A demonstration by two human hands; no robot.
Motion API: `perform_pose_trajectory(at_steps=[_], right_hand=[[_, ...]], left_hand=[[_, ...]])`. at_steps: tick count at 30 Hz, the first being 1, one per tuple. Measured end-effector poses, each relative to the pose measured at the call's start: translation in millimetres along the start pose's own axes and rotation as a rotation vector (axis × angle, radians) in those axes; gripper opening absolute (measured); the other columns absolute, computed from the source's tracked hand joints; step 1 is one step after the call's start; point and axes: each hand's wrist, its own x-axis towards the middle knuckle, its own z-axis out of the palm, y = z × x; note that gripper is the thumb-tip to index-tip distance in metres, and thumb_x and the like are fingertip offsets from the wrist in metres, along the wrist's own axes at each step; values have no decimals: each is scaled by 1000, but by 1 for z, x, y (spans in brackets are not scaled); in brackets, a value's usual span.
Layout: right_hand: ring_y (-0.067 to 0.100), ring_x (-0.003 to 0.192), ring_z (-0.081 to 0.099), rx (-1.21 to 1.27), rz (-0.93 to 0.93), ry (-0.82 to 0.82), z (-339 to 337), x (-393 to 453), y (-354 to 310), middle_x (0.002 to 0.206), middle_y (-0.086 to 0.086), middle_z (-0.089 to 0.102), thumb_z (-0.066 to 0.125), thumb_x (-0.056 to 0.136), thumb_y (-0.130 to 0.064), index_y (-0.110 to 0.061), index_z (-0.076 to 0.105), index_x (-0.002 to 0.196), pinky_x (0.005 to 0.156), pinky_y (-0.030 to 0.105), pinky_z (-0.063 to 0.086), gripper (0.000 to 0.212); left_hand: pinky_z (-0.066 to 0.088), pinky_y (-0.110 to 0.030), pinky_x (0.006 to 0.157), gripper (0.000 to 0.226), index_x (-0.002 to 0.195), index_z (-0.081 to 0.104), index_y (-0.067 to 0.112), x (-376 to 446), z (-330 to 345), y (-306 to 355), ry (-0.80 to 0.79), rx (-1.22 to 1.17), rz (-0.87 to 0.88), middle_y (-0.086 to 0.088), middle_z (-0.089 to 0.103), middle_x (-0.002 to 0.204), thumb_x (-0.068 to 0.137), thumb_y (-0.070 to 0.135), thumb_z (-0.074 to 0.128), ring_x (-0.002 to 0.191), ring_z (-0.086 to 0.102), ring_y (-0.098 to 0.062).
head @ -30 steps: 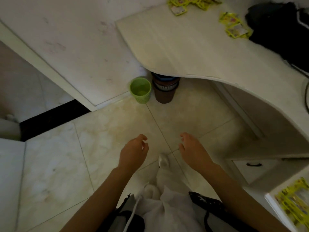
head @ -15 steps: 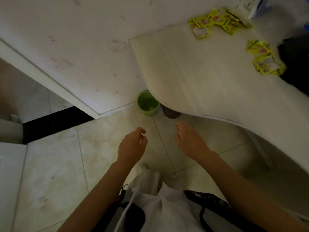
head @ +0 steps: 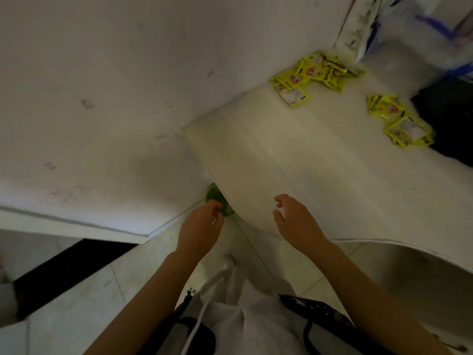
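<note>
Green cup (head: 217,197) sits on the floor against the wall (head: 102,98), now mostly tucked under the desk (head: 320,175) edge, with only a sliver showing. A second ago it was in full view beside a brown container, which is now hidden. Left hand (head: 201,231) is just at the cup's 6 o'clock, fingers loosely curled, nothing plainly held (pale glint at the fingertips, can't tell what). Right hand (head: 297,221) has come up from over the floor tiles to over the desk's near edge, fingers spread and relaxed, empty; contact unclear. Yellow sachets (head: 314,73) lie at 1 o'clock from it, a second pile (head: 399,121) at 2 o'clock beside a black bag (head: 450,119). Likely the person is closing on the desk, reach only beginning.
</note>
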Motion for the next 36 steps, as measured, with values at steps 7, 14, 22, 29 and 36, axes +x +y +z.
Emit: perform_pose_trajectory(at_steps=[7, 14, 22, 29, 36], right_hand=[[21, 116, 54, 47, 98, 102, -19, 48, -9, 128, 5, 56, 42, 98, -25, -15, 44, 133, 95, 31, 44, 36], [22, 116, 54, 30, 155, 149, -57, 98, 11, 128, 5, 56, 41, 98, -25, -15, 43, 134, 94, 33, 44, 37], [23, 112, 55, 14, 220, 125, -105, 158, 58, 124, 5, 57, 41, 98, -26, -16, 43, 133, 90, 34, 46, 36], [28, 109, 56, 15, 336, 188, -146, 193, 110, 118, 9, 59, 45, 95, -22, -14, 47, 128, 91, 35, 44, 34], [31, 112, 56, 82, 500, 307, -179, 211, 164, 120, 14, 60, 48, 94, -16, -8, 50, 127, 93, 36, 43, 34]], left_hand=[[46, -18, 64, 19, 113, 59, 19, 80, -23, 7, -73, -11, 92, 4, 64, 85, 95, 21, 53, 72, 60, -9], [51, -29, 74, 21, 114, 59, 21, 150, -6, 50, -140, -2, 165, 4, 65, 90, 94, 22, 53, 83, 63, -15], [47, -30, 68, 22, 114, 58, 24, 220, 28, 109, -183, 29, 195, 4, 65, 92, 93, 23, 51, 73, 57, -16], [45, -31, 72, 23, 115, 57, 23, 275, 68, 162, -255, 109, 304, 2, 64, 91, 93, 21, 49, 85, 61, -19], [48, -33, 74, 22, 114, 58, 21, 325, 118, 221, -317, 156, 552, -2, 65, 93, 93, 21, 48, 90, 61, -19]])
